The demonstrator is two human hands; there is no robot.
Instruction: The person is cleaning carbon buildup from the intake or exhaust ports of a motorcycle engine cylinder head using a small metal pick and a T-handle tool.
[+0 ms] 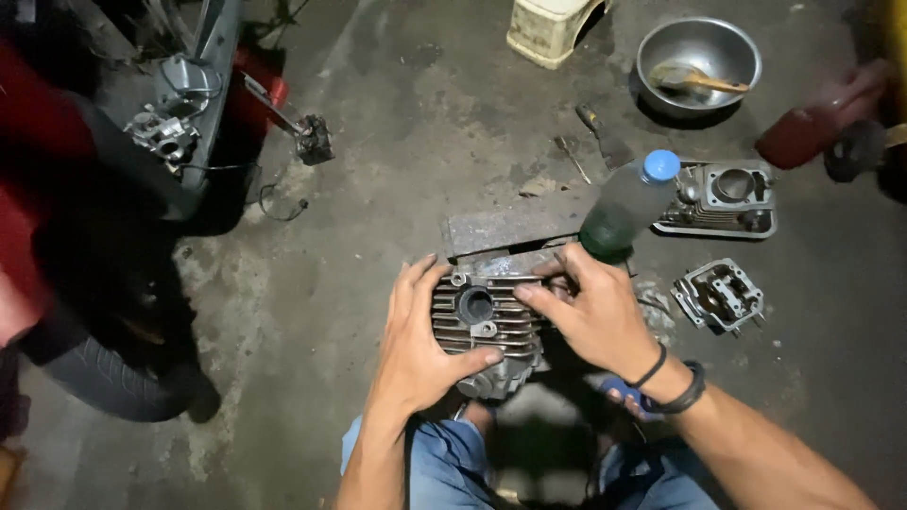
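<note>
- A finned metal engine cylinder (pixel 487 326), grey and grimy, sits low in the middle of the view on a stained concrete floor (pixel 397 123), just in front of the person's knees in blue jeans (pixel 444 467).
- The left hand (pixel 416 345) wraps the cylinder's left side, fingers curled over the fins and thumb pressed on its lower face, gripping it.
- The right hand (pixel 595 316) lies on the cylinder's right edge, fingers partly bent and pinched at the rim; I cannot tell whether it holds anything small.
- Just behind the cylinder lies a flat, rusty metal slab (pixel 515 229).
- A clear plastic bottle (pixel 628 206) with a blue cap and dark green liquid stands just beyond the right hand.
- To the right rest a small boxy cylinder head (pixel 720 296) and a larger finned engine casting (pixel 723 196).
- Further back, a round steel bowl (pixel 732 45) holds a wooden-handled brush (pixel 694 80).
- At left, a dark rubber motorcycle tyre (pixel 104 378).
</note>
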